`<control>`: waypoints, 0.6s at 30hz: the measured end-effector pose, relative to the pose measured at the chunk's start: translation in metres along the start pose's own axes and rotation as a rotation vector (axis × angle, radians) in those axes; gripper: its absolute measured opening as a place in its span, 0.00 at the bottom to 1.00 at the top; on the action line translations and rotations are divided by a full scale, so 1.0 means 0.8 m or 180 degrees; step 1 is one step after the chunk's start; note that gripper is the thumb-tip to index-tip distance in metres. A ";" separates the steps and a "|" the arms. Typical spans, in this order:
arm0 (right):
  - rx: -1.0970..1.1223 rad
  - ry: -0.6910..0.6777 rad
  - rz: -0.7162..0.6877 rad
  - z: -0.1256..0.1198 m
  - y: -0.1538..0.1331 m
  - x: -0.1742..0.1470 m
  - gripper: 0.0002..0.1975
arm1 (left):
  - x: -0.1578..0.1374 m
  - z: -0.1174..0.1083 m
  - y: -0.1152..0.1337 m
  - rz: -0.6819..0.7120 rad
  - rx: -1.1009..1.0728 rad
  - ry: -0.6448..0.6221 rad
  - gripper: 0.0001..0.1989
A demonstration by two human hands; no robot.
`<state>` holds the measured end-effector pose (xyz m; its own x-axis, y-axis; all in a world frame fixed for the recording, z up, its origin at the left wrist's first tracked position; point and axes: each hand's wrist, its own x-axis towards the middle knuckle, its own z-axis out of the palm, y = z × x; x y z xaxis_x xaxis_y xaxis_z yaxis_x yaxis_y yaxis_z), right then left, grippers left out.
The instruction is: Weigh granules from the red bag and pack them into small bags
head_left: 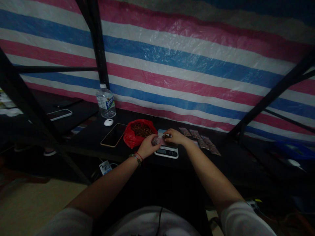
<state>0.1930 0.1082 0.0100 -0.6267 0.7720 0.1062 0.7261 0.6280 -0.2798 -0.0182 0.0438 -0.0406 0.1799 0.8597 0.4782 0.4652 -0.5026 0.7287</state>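
Note:
My left hand (148, 146) is closed around a small clear plastic bag (156, 141) beside the digital scale (167, 152). Over the scale's platform, my right hand (176, 136) has its fingers bent down near some small dark brown pieces (167, 136). Whether those fingers grip any of the pieces is too small to make out. Left of the scale stands an opened red plastic bag (130, 139) full of brown bits. Several flat filled packets (204, 142) lie to the right of my right hand.
A phone (113, 135), a white rounded object (108, 122) and a clear bottle (105, 103) are left of the red bag. Dark metal posts (98, 49) frame the black tabletop (86, 139). Striped plastic sheeting (172, 65) hangs behind. Another phone (59, 114) lies far left.

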 end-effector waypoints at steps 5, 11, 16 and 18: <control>-0.0120 -0.0175 -0.0033 0.001 -0.007 0.020 0.12 | 0.000 -0.002 0.003 -0.0004 0.0014 0.0012 0.16; -0.0226 -0.0230 0.0027 -0.003 -0.011 0.033 0.13 | 0.000 -0.004 0.004 -0.0028 0.0034 0.0009 0.15; -0.0415 -0.0281 0.0009 -0.003 -0.012 0.038 0.14 | 0.001 -0.003 0.003 0.0000 0.0020 -0.0023 0.15; -0.0426 -0.0265 0.0108 -0.003 -0.012 0.038 0.15 | 0.001 -0.003 0.002 -0.0008 0.0035 -0.0001 0.15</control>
<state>0.1675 0.1261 0.0183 -0.6185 0.7856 0.0179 0.7750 0.6135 -0.1516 -0.0191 0.0430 -0.0378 0.1791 0.8609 0.4761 0.4751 -0.4995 0.7244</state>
